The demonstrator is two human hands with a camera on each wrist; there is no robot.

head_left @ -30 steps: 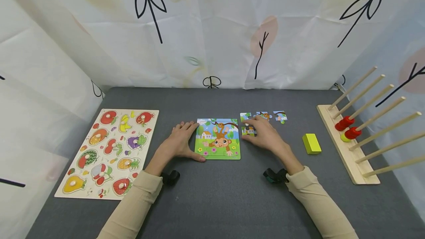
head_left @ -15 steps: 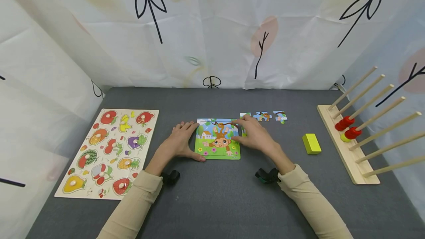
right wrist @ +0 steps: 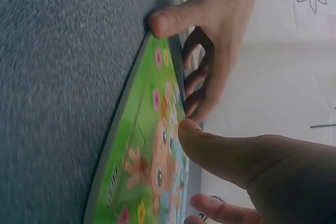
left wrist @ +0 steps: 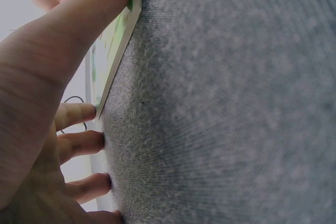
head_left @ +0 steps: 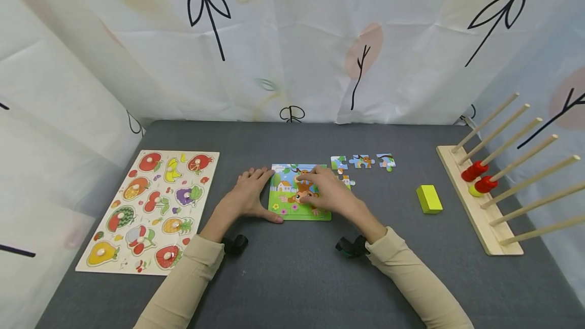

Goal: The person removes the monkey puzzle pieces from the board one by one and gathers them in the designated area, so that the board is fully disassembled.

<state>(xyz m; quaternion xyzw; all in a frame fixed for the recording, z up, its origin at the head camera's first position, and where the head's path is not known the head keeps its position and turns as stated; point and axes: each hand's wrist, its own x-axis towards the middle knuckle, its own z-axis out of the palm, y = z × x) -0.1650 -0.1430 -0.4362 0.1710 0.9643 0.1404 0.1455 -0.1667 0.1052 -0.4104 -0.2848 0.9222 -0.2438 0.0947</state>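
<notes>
- A nearly square monkey puzzle [head_left: 288, 194] lies flat mid-table, sky side far, grass near; its longer axis cannot be told.
- Left hand [head_left: 249, 192], fingers spread, braces its left edge.
- Right hand [head_left: 330, 189], thumb and fingers parted wide, reaches over the picture, holding nothing visible.
- Loose pieces [head_left: 363, 161] sit to the far right.
- At left, a fruit board [head_left: 141, 217], long axis near to far, holds knobbed fruit shapes.

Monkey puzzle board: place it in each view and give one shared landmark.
Head: monkey puzzle board at centre, partly covered by the right hand.
Left wrist: upper left, a slanting strip.
Right wrist: lower left of centre, reaching the bottom edge.
Landmark: left hand at its edge.
</notes>
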